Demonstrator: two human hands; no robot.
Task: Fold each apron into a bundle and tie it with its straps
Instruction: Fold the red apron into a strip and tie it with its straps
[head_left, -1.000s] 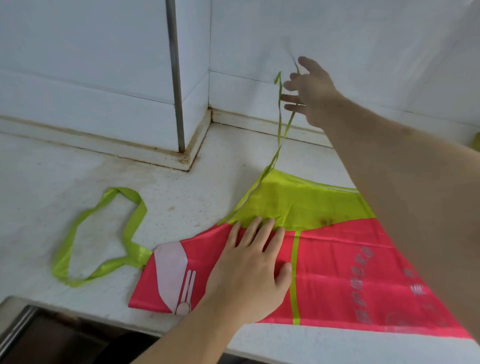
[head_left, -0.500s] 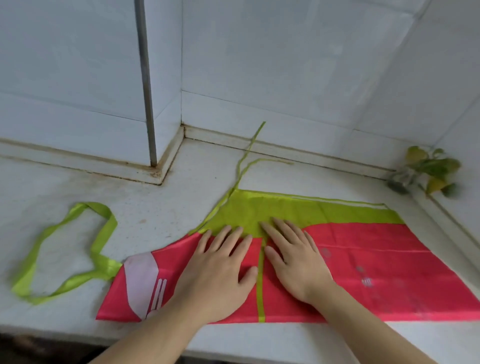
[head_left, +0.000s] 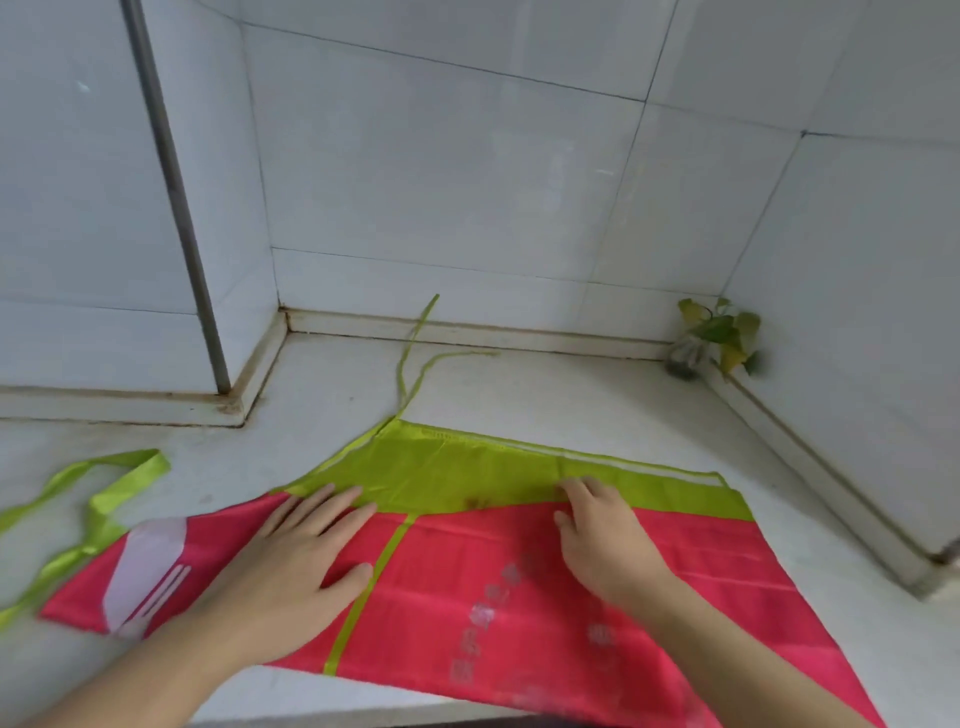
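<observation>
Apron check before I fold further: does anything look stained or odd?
Yes. The apron has a small dark mark on its green band near the red edge, between the hands. The white print looks faded too.

Right hand off the waist ties and down, now sliding right across the apron, ties dropped toward upper centre

The apron lies flat on the table before me, my left hand and right hand resting on it. Its neck loop trails left, its ties run back toward the wall; a plant sits in the far right corner
</observation>
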